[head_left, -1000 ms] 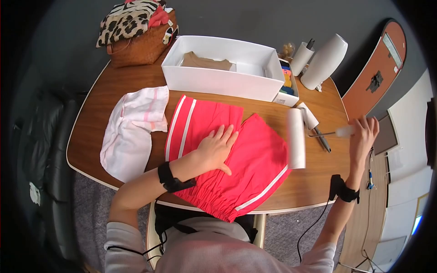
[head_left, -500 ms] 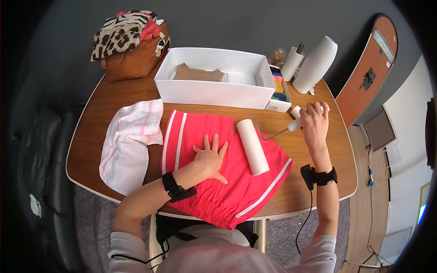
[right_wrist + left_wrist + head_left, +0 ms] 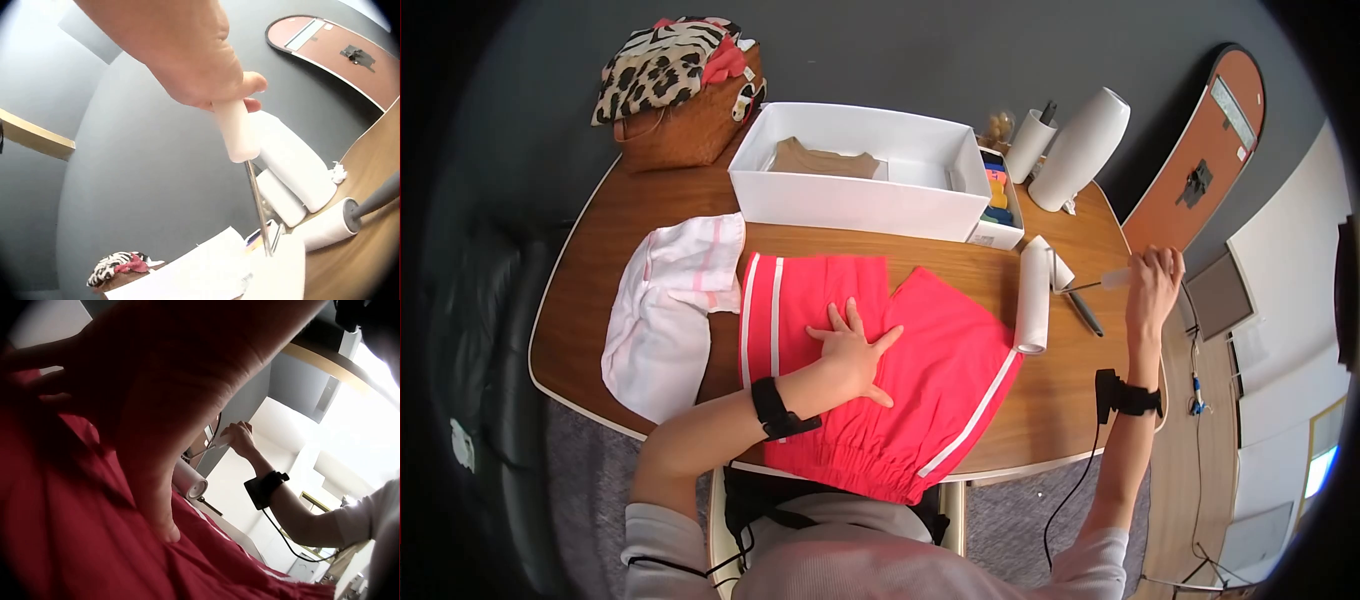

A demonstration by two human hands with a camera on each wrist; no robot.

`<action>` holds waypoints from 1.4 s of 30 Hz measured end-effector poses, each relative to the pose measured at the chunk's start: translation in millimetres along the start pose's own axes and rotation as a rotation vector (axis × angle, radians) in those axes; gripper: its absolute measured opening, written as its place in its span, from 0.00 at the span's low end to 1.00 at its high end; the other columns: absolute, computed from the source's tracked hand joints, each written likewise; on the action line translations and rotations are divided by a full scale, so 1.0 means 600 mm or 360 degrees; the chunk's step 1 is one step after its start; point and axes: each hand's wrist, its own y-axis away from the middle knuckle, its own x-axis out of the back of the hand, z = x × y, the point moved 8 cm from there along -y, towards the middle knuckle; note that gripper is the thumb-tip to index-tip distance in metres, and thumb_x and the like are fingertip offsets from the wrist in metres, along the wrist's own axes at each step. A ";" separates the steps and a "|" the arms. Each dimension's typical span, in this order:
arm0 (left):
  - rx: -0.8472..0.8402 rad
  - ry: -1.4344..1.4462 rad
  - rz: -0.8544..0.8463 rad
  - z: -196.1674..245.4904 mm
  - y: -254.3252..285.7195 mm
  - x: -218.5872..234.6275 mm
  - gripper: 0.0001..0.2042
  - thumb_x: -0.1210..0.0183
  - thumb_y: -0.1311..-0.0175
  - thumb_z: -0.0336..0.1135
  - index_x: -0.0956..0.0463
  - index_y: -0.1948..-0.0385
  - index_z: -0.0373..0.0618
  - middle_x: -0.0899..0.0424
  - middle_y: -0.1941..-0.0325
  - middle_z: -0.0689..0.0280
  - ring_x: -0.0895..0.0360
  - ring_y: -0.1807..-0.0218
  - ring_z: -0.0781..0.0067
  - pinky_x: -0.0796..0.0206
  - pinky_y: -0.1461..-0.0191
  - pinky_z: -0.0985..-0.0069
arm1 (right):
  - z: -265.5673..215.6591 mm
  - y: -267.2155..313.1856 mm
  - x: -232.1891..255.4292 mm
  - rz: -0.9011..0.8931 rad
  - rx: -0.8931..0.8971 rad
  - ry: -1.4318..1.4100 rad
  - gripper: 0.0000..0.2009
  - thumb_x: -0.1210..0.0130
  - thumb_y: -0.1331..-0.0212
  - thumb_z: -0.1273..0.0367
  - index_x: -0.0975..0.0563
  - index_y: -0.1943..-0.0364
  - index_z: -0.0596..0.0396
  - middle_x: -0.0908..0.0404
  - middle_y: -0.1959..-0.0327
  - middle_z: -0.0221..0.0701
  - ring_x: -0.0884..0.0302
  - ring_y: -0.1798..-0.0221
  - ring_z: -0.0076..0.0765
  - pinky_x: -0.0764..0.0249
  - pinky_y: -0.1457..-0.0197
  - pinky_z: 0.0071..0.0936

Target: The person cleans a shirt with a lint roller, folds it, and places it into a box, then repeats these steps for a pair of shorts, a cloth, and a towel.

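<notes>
Red shorts (image 3: pixel 950 345) with white side stripes lie spread on the table, their gathered waistband over the front edge. My left hand (image 3: pixel 850 362) rests on them with the fingers spread, pressing the cloth; its thumb (image 3: pixel 164 528) lies against the fabric in the left wrist view. My right hand (image 3: pixel 1154 285), raised at the table's right side, grips the pale handle (image 3: pixel 234 128) of a lint roller. The lint roller's white roll (image 3: pixel 1033 300) is at the right edge of the shorts, overlapping their corner in the head view.
A second lint roller with a grey handle (image 3: pixel 1086 314) lies behind the first. Left of the shorts is a white and pink cloth (image 3: pixel 668 325). At the back stand a white box (image 3: pixel 855 205), a smaller box (image 3: pixel 997 236), a brown bag (image 3: pixel 685 135) and a white vase (image 3: pixel 1080 150).
The lint roller went from the shorts' right edge leftward onto their middle, then back to the right edge with my right hand. My left hand stays on the shorts, its fingers shifted slightly.
</notes>
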 end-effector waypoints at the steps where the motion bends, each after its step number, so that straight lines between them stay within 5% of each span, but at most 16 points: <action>1: 0.0036 0.0002 -0.0005 0.004 0.001 -0.001 0.57 0.44 0.75 0.75 0.62 0.36 0.66 0.66 0.38 0.31 0.59 0.39 0.24 0.43 0.52 0.37 | 0.001 -0.003 0.016 0.0008 -0.0045 0.0011 0.02 0.50 0.61 0.74 0.27 0.79 0.54 0.29 0.72 0.30 0.34 0.57 0.35 0.46 0.40 0.33; 7: 0.0335 -0.0297 -0.0275 0.015 -0.008 0.010 0.65 0.52 0.77 0.81 0.65 0.37 0.38 0.35 0.51 0.32 0.30 0.52 0.39 0.36 0.50 0.54 | -0.049 -0.028 0.091 0.0082 -0.0126 -0.0216 0.04 0.49 0.65 0.76 0.25 0.81 0.54 0.30 0.77 0.29 0.33 0.64 0.36 0.42 0.46 0.33; 13: 0.0435 -0.0349 -0.0142 -0.007 -0.013 0.032 0.65 0.53 0.77 0.81 0.59 0.39 0.32 0.29 0.56 0.35 0.22 0.62 0.50 0.30 0.58 0.65 | -0.173 -0.028 0.085 0.0011 -0.0022 -0.0647 0.04 0.47 0.65 0.75 0.24 0.81 0.53 0.31 0.79 0.29 0.33 0.63 0.36 0.42 0.48 0.33; 14: 0.0432 -0.0272 -0.0158 -0.014 -0.007 0.036 0.64 0.51 0.77 0.79 0.55 0.40 0.30 0.29 0.54 0.39 0.25 0.56 0.51 0.33 0.54 0.66 | -0.191 -0.029 0.085 -0.0040 0.0015 -0.0639 0.05 0.47 0.65 0.75 0.25 0.79 0.53 0.30 0.76 0.29 0.33 0.61 0.36 0.42 0.46 0.34; 17: 0.0238 -0.0144 0.0338 -0.032 -0.023 0.025 0.62 0.46 0.77 0.76 0.50 0.42 0.28 0.35 0.47 0.39 0.34 0.44 0.54 0.39 0.47 0.69 | -0.234 -0.027 0.080 -0.0067 0.0151 -0.0585 0.06 0.47 0.65 0.74 0.26 0.77 0.53 0.30 0.73 0.29 0.33 0.59 0.36 0.44 0.42 0.37; 18: 0.0105 -0.0070 0.0383 -0.028 -0.008 0.038 0.58 0.41 0.74 0.71 0.46 0.44 0.27 0.45 0.40 0.40 0.47 0.36 0.55 0.45 0.43 0.71 | -0.239 -0.029 0.075 -0.0155 0.0185 -0.0535 0.08 0.46 0.65 0.74 0.26 0.75 0.52 0.29 0.66 0.31 0.34 0.51 0.37 0.46 0.39 0.37; 23: -0.0433 0.0031 0.0825 -0.020 0.004 0.036 0.53 0.40 0.66 0.65 0.48 0.44 0.26 0.55 0.37 0.39 0.55 0.34 0.47 0.55 0.36 0.64 | -0.225 -0.059 0.147 0.0176 -0.0139 -0.0644 0.20 0.43 0.68 0.79 0.28 0.64 0.49 0.37 0.47 0.40 0.44 0.39 0.47 0.47 0.37 0.37; 27: -0.0515 0.0208 0.0783 -0.022 0.003 0.029 0.51 0.40 0.61 0.62 0.50 0.43 0.26 0.60 0.36 0.37 0.62 0.33 0.44 0.66 0.32 0.59 | -0.224 -0.057 0.099 -0.0147 -0.0354 -0.1752 0.30 0.50 0.64 0.87 0.34 0.51 0.47 0.46 0.41 0.43 0.45 0.38 0.46 0.35 0.45 0.43; 28: -0.0509 0.0213 0.0787 -0.023 0.004 0.028 0.51 0.41 0.61 0.62 0.50 0.43 0.26 0.60 0.36 0.37 0.62 0.33 0.44 0.66 0.32 0.59 | -0.235 -0.050 0.077 -0.0271 -0.0213 -0.1906 0.36 0.55 0.59 0.86 0.46 0.42 0.42 0.42 0.43 0.43 0.36 0.43 0.44 0.28 0.53 0.40; 31: -0.0486 0.0219 0.0783 -0.023 0.005 0.025 0.50 0.42 0.60 0.62 0.51 0.42 0.27 0.61 0.36 0.37 0.63 0.32 0.44 0.67 0.32 0.59 | -0.255 -0.043 0.071 -0.0219 -0.0539 -0.3077 0.37 0.57 0.54 0.83 0.55 0.38 0.42 0.37 0.48 0.42 0.28 0.52 0.41 0.27 0.54 0.40; 32: -0.0475 0.0211 0.0772 -0.023 0.005 0.025 0.50 0.42 0.60 0.63 0.51 0.42 0.27 0.61 0.36 0.37 0.63 0.32 0.44 0.68 0.32 0.59 | -0.256 -0.046 0.078 -0.0080 -0.0707 -0.3155 0.37 0.56 0.47 0.77 0.65 0.38 0.41 0.32 0.55 0.41 0.25 0.60 0.37 0.27 0.55 0.39; 35: -0.0465 0.0183 0.0769 -0.021 0.006 0.027 0.50 0.43 0.59 0.62 0.51 0.42 0.27 0.61 0.36 0.37 0.63 0.32 0.44 0.69 0.31 0.59 | -0.277 -0.050 0.062 -0.0219 -0.1007 -0.3581 0.29 0.53 0.44 0.70 0.52 0.40 0.46 0.30 0.62 0.38 0.26 0.64 0.34 0.27 0.56 0.37; 36: -0.0464 0.0173 0.0774 -0.020 0.006 0.028 0.49 0.43 0.58 0.62 0.51 0.42 0.27 0.61 0.36 0.36 0.63 0.32 0.44 0.69 0.31 0.59 | -0.290 -0.046 0.032 -0.0286 -0.1145 -0.3794 0.18 0.51 0.44 0.68 0.39 0.50 0.51 0.31 0.73 0.33 0.29 0.74 0.30 0.29 0.67 0.26; 38: -0.0444 0.0189 0.0759 -0.021 0.004 0.025 0.48 0.43 0.58 0.61 0.51 0.42 0.27 0.59 0.36 0.37 0.62 0.32 0.45 0.70 0.31 0.60 | -0.308 -0.043 0.008 -0.0411 -0.1055 -0.4065 0.08 0.52 0.43 0.67 0.37 0.65 0.51 0.35 0.80 0.29 0.36 0.80 0.25 0.35 0.74 0.22; 40: -0.0419 0.0195 0.0699 -0.023 0.000 0.018 0.47 0.44 0.57 0.60 0.51 0.42 0.27 0.57 0.36 0.39 0.62 0.32 0.47 0.71 0.31 0.60 | -0.312 -0.046 0.012 -0.0421 -0.1185 -0.4059 0.12 0.55 0.42 0.68 0.41 0.81 0.49 0.45 0.90 0.24 0.52 0.88 0.18 0.48 0.83 0.19; 42: -0.0388 0.0195 0.0592 -0.026 -0.007 0.008 0.46 0.45 0.57 0.59 0.49 0.43 0.27 0.55 0.36 0.41 0.61 0.32 0.50 0.72 0.31 0.61 | -0.302 -0.040 0.001 -0.0365 -0.1262 -0.4018 0.11 0.56 0.42 0.69 0.40 0.80 0.49 0.46 0.91 0.23 0.53 0.90 0.18 0.50 0.85 0.18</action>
